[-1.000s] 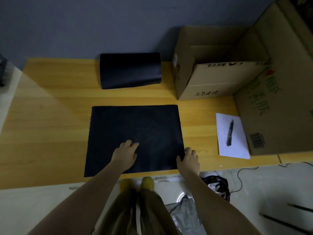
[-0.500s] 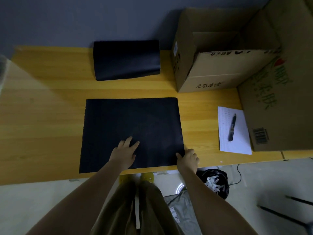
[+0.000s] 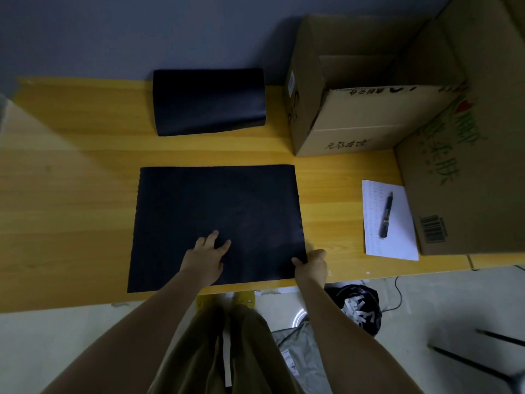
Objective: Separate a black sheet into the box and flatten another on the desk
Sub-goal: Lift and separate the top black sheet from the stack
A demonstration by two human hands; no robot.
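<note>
A black sheet (image 3: 221, 211) lies flat on the yellow wooden desk (image 3: 71, 194), near its front edge. My left hand (image 3: 206, 258) presses flat on the sheet's lower middle with fingers spread. My right hand (image 3: 311, 265) pinches the sheet's lower right corner, thumb on top. A curled stack of black sheets (image 3: 208, 100) rests at the back of the desk. The open cardboard box (image 3: 355, 115) stands at the back right, its opening facing up.
A larger cardboard box (image 3: 468, 166) fills the right side. A white paper (image 3: 389, 223) with a black pen (image 3: 386, 214) lies beside it. Below the desk edge are a bag of scraps (image 3: 358, 305), cables and my legs.
My right hand has curled from resting on the sheet's corner to pinching it. My left hand stays pressed on the sheet. The view shifted slightly.
</note>
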